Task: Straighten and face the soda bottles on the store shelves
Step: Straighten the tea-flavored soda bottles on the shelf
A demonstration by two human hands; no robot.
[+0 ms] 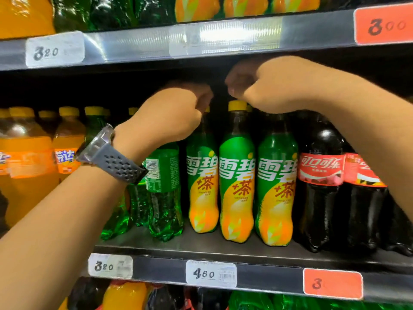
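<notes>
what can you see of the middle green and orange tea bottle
The middle tea bottle is slim plastic with a yellow cap, dark neck and a wrap, green above, orange below, white characters facing front. It stands upright on the dark shelf, close between two twin bottles. The right hand is curled just above its cap; contact is unclear.

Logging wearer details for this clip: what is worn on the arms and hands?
Both forearms are bare, with no sleeves showing. The left hand and right hand are ungloved. The left wrist carries a watch with a silvery case and a grey perforated strap.
</notes>
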